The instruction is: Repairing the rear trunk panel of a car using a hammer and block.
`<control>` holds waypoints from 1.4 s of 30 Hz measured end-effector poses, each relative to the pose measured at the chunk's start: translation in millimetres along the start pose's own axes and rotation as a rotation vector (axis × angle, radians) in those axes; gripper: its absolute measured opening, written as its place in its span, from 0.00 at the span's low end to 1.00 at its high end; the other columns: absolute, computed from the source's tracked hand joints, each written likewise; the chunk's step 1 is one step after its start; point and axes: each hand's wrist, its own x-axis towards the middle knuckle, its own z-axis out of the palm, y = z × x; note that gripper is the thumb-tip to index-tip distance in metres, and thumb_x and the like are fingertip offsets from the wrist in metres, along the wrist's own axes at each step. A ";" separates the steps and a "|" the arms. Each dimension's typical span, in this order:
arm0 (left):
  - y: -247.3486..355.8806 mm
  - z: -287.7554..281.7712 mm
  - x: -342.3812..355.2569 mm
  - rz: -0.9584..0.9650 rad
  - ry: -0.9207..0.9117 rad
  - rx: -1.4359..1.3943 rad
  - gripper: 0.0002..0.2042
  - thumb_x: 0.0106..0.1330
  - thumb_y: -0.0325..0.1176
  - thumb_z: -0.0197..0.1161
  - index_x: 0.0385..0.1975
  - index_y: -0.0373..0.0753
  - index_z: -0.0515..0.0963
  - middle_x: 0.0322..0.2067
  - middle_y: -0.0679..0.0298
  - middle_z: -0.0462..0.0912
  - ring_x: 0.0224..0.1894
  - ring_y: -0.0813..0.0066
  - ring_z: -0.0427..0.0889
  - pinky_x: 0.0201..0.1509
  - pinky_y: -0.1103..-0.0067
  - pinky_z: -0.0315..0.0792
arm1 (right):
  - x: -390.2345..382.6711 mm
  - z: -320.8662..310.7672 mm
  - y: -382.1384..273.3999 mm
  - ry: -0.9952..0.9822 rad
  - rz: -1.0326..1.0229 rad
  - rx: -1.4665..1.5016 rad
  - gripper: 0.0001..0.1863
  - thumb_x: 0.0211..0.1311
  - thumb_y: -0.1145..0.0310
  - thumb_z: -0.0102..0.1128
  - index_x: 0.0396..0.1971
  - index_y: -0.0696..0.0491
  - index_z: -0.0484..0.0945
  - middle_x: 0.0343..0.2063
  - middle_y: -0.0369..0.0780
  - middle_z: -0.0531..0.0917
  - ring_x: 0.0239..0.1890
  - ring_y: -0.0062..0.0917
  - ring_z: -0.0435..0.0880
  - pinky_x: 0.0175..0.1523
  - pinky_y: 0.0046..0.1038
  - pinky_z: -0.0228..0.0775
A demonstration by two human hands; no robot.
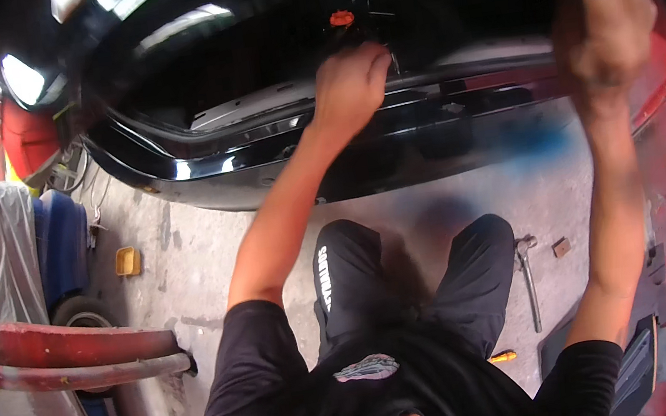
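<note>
In front of me is a glossy black car body part with an open, dark cavity [280, 63]. My left hand [349, 88] reaches into it, fingers curled; whatever they may hold is hidden. Just beyond that hand is an orange cap-like piece [341, 18], with a thin light rod or wire close by. My right hand [607, 37] is raised at the upper right, beside the edge of a dark panel. Motion smears its fingers, so I cannot make out whether they grip that edge. Below the cavity runs the black bumper [262, 179].
On the concrete floor lie a long-handled metal tool [530, 283], a small brown block [561, 247], a yellow-handled tool [502, 356] and a yellow tray [128, 261]. A red metal arm [81, 340] juts in from the left, near plastic sheeting [3, 260]. Black panels [643, 361] stand at lower right.
</note>
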 end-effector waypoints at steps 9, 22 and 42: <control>62.8 -60.2 -124.7 0.290 0.412 0.078 0.12 0.60 0.16 0.61 0.43 0.31 0.82 0.41 0.52 0.87 0.49 0.48 0.83 0.57 0.61 0.75 | -117.5 -40.5 -104.8 -0.624 0.371 0.285 0.39 0.50 0.79 0.59 0.69 0.53 0.72 0.63 0.52 0.72 0.66 0.49 0.71 0.72 0.56 0.56; 15.6 -47.5 -87.2 0.082 0.187 0.566 0.26 0.52 0.41 0.80 0.54 0.49 0.83 0.64 0.54 0.70 0.71 0.44 0.63 0.73 0.43 0.51 | -174.2 -25.8 -119.7 -0.828 0.469 0.472 0.35 0.62 0.73 0.61 0.71 0.51 0.68 0.71 0.52 0.65 0.75 0.51 0.61 0.77 0.58 0.49; 6.0 -36.4 -93.6 0.372 0.187 0.577 0.20 0.57 0.34 0.78 0.51 0.46 0.86 0.56 0.63 0.82 0.66 0.52 0.71 0.76 0.48 0.51 | -162.7 -43.2 -123.7 -0.629 0.635 0.474 0.27 0.58 0.76 0.65 0.61 0.54 0.77 0.65 0.50 0.73 0.71 0.49 0.68 0.72 0.58 0.57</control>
